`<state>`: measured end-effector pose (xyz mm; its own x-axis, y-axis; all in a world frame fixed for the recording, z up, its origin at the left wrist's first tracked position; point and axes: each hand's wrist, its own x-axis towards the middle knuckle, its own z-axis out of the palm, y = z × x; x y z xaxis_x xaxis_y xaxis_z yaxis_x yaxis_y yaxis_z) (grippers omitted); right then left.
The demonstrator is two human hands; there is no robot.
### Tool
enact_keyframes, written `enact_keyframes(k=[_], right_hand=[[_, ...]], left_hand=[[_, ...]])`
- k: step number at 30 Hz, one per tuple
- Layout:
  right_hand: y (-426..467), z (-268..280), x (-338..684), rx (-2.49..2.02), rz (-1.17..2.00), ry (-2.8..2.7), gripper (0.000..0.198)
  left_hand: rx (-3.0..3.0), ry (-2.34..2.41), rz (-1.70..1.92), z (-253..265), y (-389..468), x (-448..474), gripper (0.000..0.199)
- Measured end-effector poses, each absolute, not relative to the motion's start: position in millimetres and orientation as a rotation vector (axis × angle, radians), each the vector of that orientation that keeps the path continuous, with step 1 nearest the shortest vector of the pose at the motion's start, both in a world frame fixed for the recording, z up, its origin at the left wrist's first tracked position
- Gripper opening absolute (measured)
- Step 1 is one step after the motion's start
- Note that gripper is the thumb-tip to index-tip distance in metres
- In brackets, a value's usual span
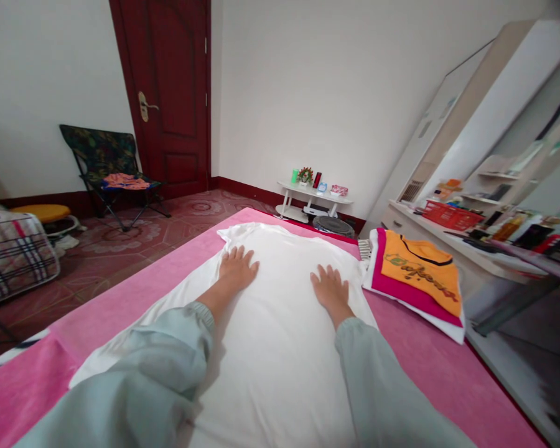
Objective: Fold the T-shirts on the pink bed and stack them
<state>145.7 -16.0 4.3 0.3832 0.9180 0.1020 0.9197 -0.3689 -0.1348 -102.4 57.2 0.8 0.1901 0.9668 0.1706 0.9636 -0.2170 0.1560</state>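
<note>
A white shirt (280, 330) lies spread out on the pink bed cover (186, 252), its far end narrowing to a corner at the upper left. My left hand (236, 269) rests flat on the shirt's far left part, fingers apart. On the far right part, my right hand (330, 289) lies palm down with its fingers spread. Neither hand grips the cloth. The near end of the shirt runs out of view between my grey-green sleeves.
Folded clothes (417, 274), orange on top, sit at the bed's right edge. Beyond them stands a dresser (476, 246) with a red basket (452, 216). A low white table (315, 191) is past the bed's far end. A folding chair (105, 155) stands near the dark red door (172, 87).
</note>
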Motion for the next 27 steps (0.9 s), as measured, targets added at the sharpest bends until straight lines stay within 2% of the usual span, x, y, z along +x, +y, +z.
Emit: enact_keyframes(k=[4,8,12,17,24,27], right_hand=[[-12,6,137,-2.593,-0.04,-1.42,0.061],[-9,7,91,-2.256,0.046,-1.885,0.06],[-10,6,96,-2.079,0.136,-1.947,0.052],[-8,2,120,-1.977,0.124,-1.768,0.04],[-8,-1,115,-1.916,0.094,-1.726,0.035],[-9,0,114,-1.919,0.077,-1.707,0.034]], left_hand=[[2.438,1.948,0.386,-1,55,-98,0.067],[2.5,1.817,0.369,0,53,-94,0.073],[2.415,1.899,0.382,3,64,-109,0.066],[2.074,2.291,0.672,8,83,-132,0.062],[2.071,2.137,0.719,14,125,-149,0.046],[2.037,2.072,0.745,17,143,-149,0.047]])
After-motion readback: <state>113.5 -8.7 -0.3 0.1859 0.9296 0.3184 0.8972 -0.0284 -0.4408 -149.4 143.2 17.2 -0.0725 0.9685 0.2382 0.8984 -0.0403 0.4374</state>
